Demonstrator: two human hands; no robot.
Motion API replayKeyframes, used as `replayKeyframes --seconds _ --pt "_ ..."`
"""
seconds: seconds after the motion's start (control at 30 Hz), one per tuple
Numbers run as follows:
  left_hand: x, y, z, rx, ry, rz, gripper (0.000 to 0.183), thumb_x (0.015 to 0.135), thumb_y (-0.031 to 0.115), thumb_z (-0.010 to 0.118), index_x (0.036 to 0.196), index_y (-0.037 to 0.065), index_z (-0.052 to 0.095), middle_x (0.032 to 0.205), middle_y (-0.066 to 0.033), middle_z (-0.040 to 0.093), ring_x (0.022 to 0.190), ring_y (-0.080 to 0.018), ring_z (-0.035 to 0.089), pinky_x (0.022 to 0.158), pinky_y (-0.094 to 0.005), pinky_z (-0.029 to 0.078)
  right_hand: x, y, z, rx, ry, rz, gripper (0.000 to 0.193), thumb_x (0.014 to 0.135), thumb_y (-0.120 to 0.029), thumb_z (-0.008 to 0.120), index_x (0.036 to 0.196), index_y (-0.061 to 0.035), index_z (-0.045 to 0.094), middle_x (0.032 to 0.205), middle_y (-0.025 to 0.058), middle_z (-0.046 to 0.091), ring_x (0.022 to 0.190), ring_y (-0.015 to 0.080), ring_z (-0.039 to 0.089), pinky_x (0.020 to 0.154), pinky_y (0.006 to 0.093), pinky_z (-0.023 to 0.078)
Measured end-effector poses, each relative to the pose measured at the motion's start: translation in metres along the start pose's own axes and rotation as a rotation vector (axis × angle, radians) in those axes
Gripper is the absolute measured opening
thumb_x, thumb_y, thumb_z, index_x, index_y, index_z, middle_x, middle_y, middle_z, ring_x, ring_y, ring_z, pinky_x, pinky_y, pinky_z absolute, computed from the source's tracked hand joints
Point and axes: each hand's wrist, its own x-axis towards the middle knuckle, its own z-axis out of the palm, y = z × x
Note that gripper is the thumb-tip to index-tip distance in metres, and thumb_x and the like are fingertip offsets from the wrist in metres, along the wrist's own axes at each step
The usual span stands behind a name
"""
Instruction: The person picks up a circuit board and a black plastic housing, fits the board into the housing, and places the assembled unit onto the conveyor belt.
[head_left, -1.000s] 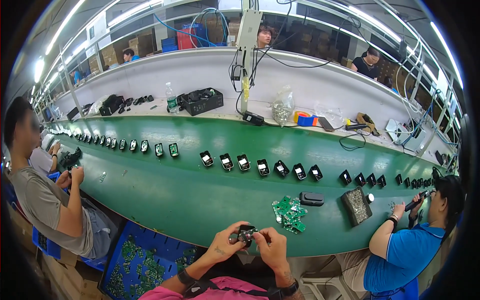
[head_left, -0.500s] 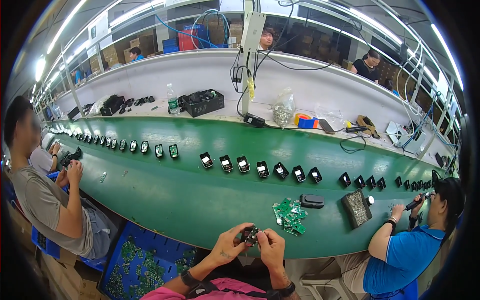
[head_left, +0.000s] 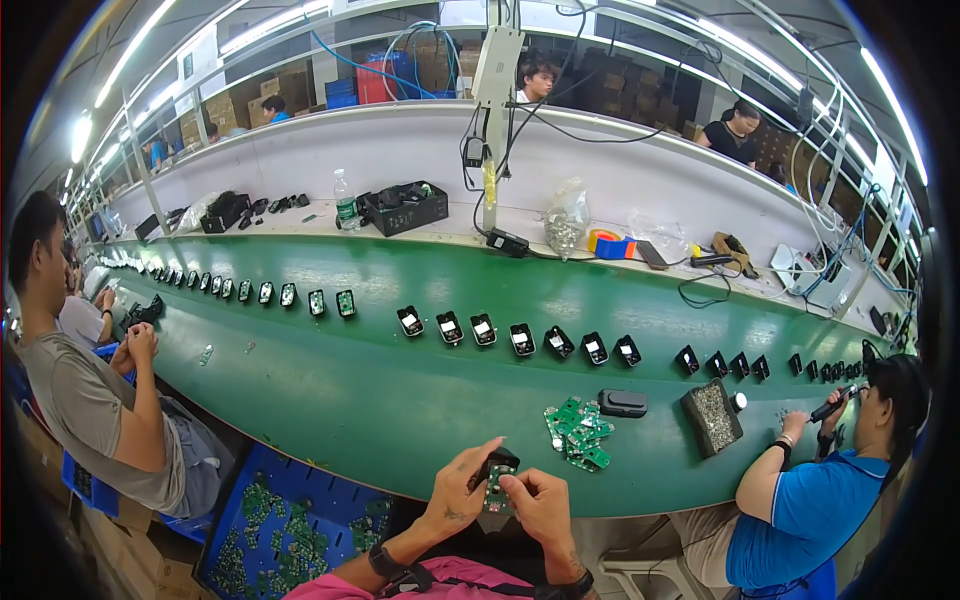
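Above the front edge of the green bench, my left hand (head_left: 458, 498) is closed round a small black plastic housing (head_left: 502, 458). My right hand (head_left: 541, 506) has its thumb pressed on a small green circuit board (head_left: 494, 489), which lies against the housing; whether it sits inside cannot be made out. A heap of green circuit boards (head_left: 578, 432) lies just beyond my right hand. Beside that heap rests a closed black case (head_left: 623, 403). Farther off, open black housings (head_left: 521, 340) with white parts inside form a row along the bench.
A box of small metal parts (head_left: 713, 420) stands right of the boards. A blue tray (head_left: 330, 497) with many boards is below the bench at left. A co-worker in grey (head_left: 95, 390) sits left; another in blue (head_left: 800, 510) holds a tool at right. A shelf (head_left: 440, 237) runs behind.
The board and housing have turned in my hands, and the board's green face now shows with my right thumb on it. The housings on the bench have shifted slightly left.
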Motion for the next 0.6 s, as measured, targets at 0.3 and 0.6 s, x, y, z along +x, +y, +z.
replayKeyframes --seconds 0.3,0.6 --pt "-0.017 0.012 -0.003 -0.05 -0.1 -0.15 0.052 0.085 -0.001 0.062 0.136 0.009 0.056 0.122 -0.018 0.065 0.076 -0.0256 0.065 0.072 -0.034 0.054 -0.009 0.005 -0.001 0.044 0.124 -0.004 0.027 0.09 -0.021 0.075 0.079 0.0029 0.069 0.061 0.0031 0.063 0.057 0.0057 0.053 0.052 0.026 0.043" --pt "-0.001 0.004 -0.001 0.033 -0.055 0.091 0.046 0.093 -0.004 0.053 0.138 0.004 0.054 0.123 -0.0159 0.064 0.089 -0.0151 0.069 0.072 -0.0287 0.058 0.002 -0.02 -0.014 -0.147 0.048 -0.094 0.021 0.092 -0.016 0.07 0.086 0.0032 0.065 0.063 0.0109 0.06 0.055 0.0118 0.053 0.052 0.0304 0.042"
